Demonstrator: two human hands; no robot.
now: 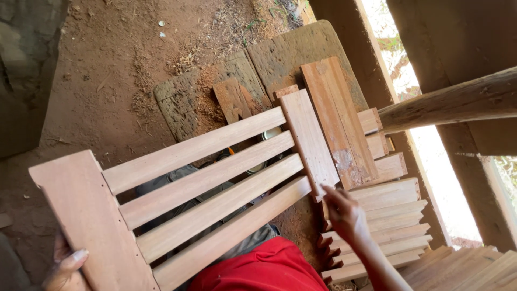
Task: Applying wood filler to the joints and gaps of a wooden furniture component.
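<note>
Frame: a slatted wooden frame (pixel 210 183) lies tilted across the person's lap, with four pale slats running between two broad end boards.
Left hand: the left hand (pixel 64 267) grips the lower edge of the near end board (pixel 81 215) at the bottom left; the thumb lies on the face and the fingers are hidden behind the wood.
Right hand: the right hand (pixel 344 213) is at the far end board (pixel 309 143), with a finger stretched out to its lower corner where the bottom slat joins. It looks loosely curled and empty, but the palm faces away, so I cannot tell for sure.
Stack: a stack of cut slats (pixel 388 226) lies just beside the right hand, under and behind it, their notched ends facing the person.
Plank: a reddish plank (pixel 336 118) rests over the stack, alongside the far end board.
Boards on ground: weathered old boards (pixel 242 86) lie flat on the dirt floor (pixel 107 64) beyond the frame, dusted with sawdust.
Pole: a rough round pole (pixel 452 102) crosses the upper right.
Clothing: red cloth (pixel 264 269) shows at the bottom, below the frame.
</note>
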